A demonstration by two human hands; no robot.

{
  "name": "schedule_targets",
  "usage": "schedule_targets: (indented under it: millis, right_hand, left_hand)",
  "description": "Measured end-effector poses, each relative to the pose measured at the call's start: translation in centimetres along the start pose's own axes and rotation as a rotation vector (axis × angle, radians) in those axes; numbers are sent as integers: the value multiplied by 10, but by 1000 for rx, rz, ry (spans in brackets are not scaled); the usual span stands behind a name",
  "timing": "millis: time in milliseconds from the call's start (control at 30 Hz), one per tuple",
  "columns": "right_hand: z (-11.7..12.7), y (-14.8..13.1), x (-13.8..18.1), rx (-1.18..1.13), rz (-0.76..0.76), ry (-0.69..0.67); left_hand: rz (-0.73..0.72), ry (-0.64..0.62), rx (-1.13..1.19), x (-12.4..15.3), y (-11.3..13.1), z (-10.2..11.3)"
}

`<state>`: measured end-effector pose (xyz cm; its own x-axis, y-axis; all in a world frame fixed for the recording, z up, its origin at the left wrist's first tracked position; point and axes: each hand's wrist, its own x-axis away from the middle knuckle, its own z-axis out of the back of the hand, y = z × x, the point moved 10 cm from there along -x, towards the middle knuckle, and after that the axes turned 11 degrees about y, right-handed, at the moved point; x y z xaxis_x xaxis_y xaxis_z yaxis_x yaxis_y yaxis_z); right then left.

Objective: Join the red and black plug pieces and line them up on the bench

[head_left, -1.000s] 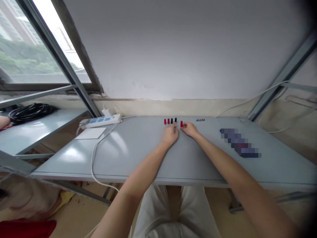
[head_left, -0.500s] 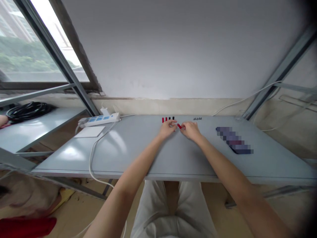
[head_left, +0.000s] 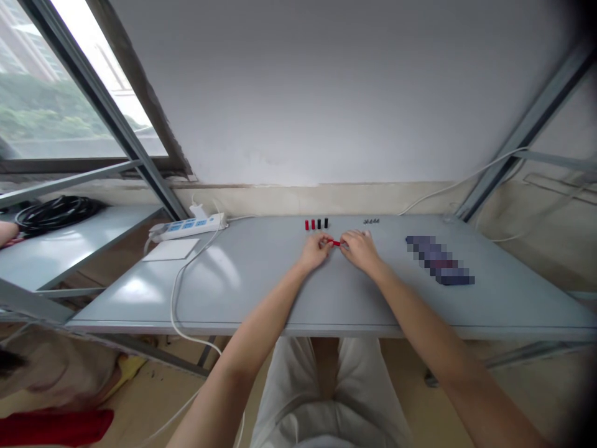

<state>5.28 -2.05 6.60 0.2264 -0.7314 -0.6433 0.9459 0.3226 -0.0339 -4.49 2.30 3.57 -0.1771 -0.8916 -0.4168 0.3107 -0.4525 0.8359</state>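
Observation:
My left hand (head_left: 315, 251) and my right hand (head_left: 358, 248) meet over the far middle of the grey table (head_left: 261, 292). Between their pinched fingertips lies a small red plug (head_left: 335, 242), turned sideways, with both hands closed on its ends. Just behind it stands a short row of small red and black plugs (head_left: 316, 224), upright near the table's back edge. A cluster of tiny dark screws (head_left: 371, 221) lies to the right of that row.
A white power strip (head_left: 188, 226) with its cable (head_left: 175, 292) lies at the back left beside a white sheet (head_left: 170, 249). A blurred dark object (head_left: 439, 260) lies to the right. Coiled black cable (head_left: 53, 209) rests on the left shelf. Someone's hand (head_left: 7, 231) shows at the far left.
The red plug stood upright under my right fingers; both hands have drawn it back toward me and turned it sideways, with my left hand joining the grip.

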Motion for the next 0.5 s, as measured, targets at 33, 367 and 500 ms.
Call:
schedule_targets:
  millis: [33, 367, 500]
  right_hand:
    - [-1, 0, 0, 4, -5, -2]
    - [-18, 15, 8, -39, -100, -95]
    - [-20, 17, 8, -74, -124, -108]
  left_hand:
    - [9, 5, -5, 0, 0, 1]
    - [138, 95, 77, -5, -16, 12]
    - [167, 64, 106, -4, -19, 6]
